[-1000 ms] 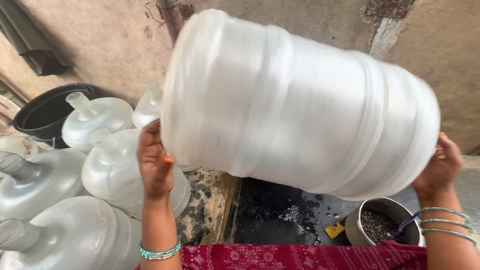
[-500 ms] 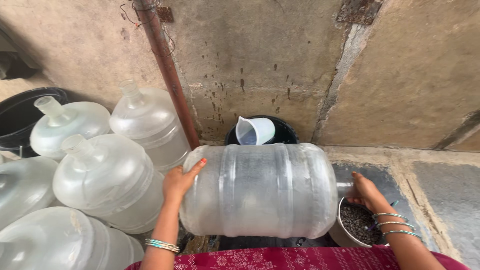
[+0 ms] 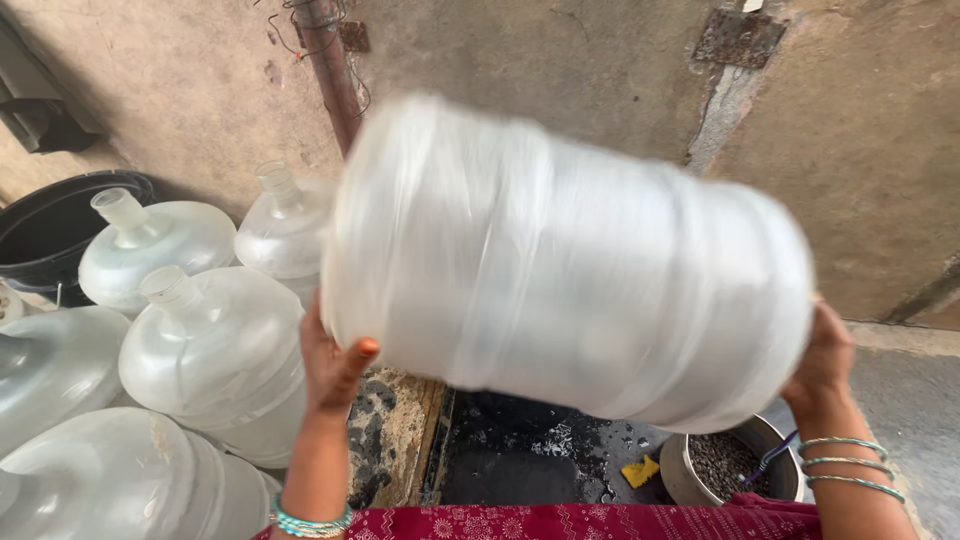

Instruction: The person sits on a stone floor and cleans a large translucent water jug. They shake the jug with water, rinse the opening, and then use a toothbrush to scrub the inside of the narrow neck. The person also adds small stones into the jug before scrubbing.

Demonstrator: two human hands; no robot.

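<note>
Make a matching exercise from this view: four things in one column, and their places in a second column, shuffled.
Things
1. big jug
2. metal bowl
3. black tub
4. rusty pipe

Places
A. far left, by the wall
B. running up the wall
C. held sideways between left hand and right hand
D. on the ground, lower right, dark bits inside

Pairs: 1-C, 2-D, 3-A, 4-B

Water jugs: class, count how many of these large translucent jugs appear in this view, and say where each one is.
6. One jug is held up between the left hand and right hand. Five stand at left: back, by the pipe, middle, left edge, front. Others may be hidden.
</note>
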